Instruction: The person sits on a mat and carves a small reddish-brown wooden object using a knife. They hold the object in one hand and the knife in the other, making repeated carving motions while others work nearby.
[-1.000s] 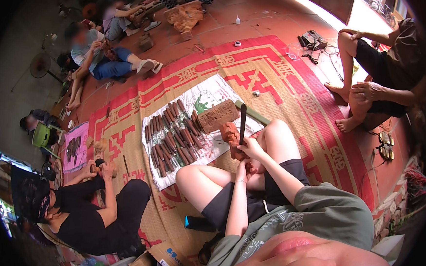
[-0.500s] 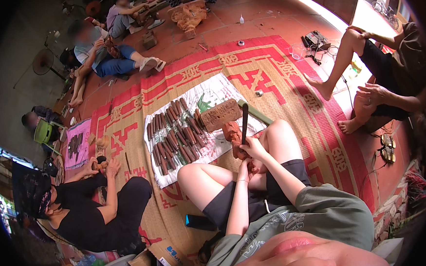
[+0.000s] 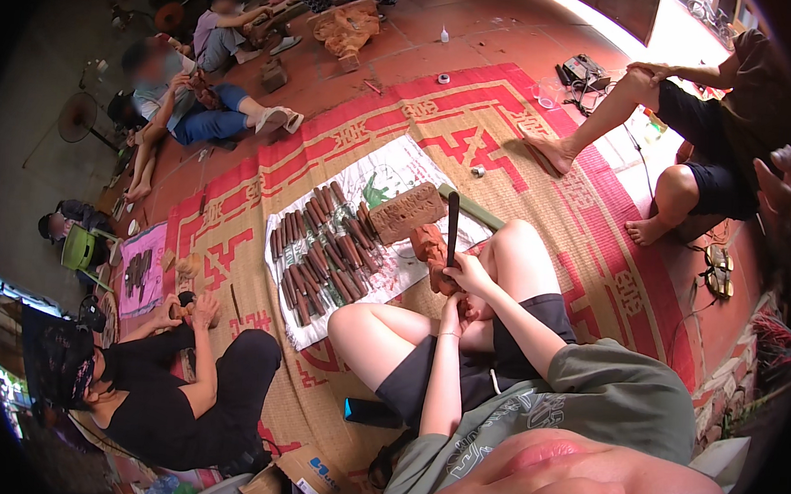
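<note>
My right hand [image 3: 470,274] is closed round a long dark hand tool [image 3: 453,225] that stands nearly upright; its working end is hidden by my fingers, and I cannot tell its exact kind. Low between my crossed legs, my left hand [image 3: 451,314] grips the near end of a reddish wood carving [image 3: 429,246], its fingers partly hidden. The carving tilts away from me, just left of the tool. Beyond it lies a brown carved block [image 3: 409,213]. Several wooden-handled carving tools [image 3: 327,247] lie in rows on a white cloth [image 3: 399,158].
A red and tan woven mat [image 3: 348,140] spreads beneath me. At my left, a person in black [image 3: 165,387] handles a small piece. Another person [image 3: 706,130] is at the right. A phone [image 3: 372,413] lies by my left thigh, near a cardboard box [image 3: 313,477].
At the right, the other person's foot has shifted left onto the mat, and that person's lower hand has moved right. My hands, the tool and the carving look almost unchanged.
</note>
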`<state>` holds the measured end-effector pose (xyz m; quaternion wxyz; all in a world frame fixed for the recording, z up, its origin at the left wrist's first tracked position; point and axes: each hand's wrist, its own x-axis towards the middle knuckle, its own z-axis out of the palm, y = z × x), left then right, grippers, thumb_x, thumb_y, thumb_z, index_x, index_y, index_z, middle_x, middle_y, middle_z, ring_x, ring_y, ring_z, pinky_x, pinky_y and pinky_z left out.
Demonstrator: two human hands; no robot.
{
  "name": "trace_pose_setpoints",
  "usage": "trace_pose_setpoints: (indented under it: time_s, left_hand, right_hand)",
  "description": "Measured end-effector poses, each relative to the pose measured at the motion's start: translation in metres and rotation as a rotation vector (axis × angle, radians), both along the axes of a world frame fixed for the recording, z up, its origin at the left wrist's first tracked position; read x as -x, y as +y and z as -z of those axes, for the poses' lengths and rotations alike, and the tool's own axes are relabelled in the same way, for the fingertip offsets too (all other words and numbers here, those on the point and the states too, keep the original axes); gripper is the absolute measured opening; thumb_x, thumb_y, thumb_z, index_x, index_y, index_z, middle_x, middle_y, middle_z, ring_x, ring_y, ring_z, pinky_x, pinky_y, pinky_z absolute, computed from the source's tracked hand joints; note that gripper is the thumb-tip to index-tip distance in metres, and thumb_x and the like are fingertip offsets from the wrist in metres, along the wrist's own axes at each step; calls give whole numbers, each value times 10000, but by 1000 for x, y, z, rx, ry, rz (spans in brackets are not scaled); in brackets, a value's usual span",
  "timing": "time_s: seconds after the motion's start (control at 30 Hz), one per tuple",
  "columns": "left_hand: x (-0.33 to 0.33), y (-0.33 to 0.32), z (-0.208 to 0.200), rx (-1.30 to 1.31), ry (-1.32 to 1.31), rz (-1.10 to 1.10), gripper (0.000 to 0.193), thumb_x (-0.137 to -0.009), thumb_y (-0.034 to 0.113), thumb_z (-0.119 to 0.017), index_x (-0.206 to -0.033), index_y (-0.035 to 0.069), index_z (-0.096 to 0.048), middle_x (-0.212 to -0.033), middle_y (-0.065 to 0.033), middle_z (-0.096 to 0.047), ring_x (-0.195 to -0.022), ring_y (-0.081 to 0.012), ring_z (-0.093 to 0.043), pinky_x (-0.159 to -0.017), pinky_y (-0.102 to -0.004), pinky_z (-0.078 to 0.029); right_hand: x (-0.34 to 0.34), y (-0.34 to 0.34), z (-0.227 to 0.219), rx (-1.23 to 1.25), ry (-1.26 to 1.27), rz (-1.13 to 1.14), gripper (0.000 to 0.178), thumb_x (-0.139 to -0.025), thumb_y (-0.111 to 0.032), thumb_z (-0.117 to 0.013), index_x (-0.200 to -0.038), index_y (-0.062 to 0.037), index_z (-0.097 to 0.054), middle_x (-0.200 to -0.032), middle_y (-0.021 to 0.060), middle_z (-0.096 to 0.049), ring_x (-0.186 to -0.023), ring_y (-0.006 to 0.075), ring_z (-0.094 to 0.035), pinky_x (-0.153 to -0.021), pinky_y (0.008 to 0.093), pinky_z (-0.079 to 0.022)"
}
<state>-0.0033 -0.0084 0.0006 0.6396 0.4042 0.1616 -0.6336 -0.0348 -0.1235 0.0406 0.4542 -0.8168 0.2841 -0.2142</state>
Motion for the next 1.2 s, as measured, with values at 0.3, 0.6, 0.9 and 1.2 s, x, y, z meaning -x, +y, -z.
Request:
trace_pose_setpoints:
  time_s: [0.3,0.6,0.9,1.2]
  left_hand:
    - [-1,-6,12,-3,-20,65,145,-733,204,-582,-634,114,-526,-539,-10,-500,-405,-150,-409,-558,-315,-495]
    - [1,-3,-3,-22,-44,21,144,-711,193,-601,-604,107,-557,-528,-9,-528,-409,-142,-438,-513,-281,-471]
    - [-11,6,-9,-29,-18,-31,142,-711,190,-599,-605,105,-559,-529,-11,-530,-411,-140,-438,-506,-275,-459]
    - [-16,13,-9,-26,5,-41,139,-710,187,-597,-605,103,-561,-531,-13,-533,-413,-138,-437,-499,-269,-447]
  right_hand:
    - [3,-2,0,-27,36,38,247,-726,-134,-664,-889,22,-566,-728,215,-594,-655,322,-599,-620,385,-467]
    - [8,-3,-6,-39,-6,-12,258,-755,-185,-653,-840,32,-542,-726,201,-585,-669,317,-585,-627,380,-453]
    - [8,7,-26,-54,-31,-72,229,-742,-146,-654,-831,27,-533,-706,205,-567,-645,331,-564,-592,388,-436]
    - [10,4,-16,-9,-18,-61,241,-741,-159,-657,-830,24,-528,-707,215,-562,-638,346,-557,-594,392,-434]
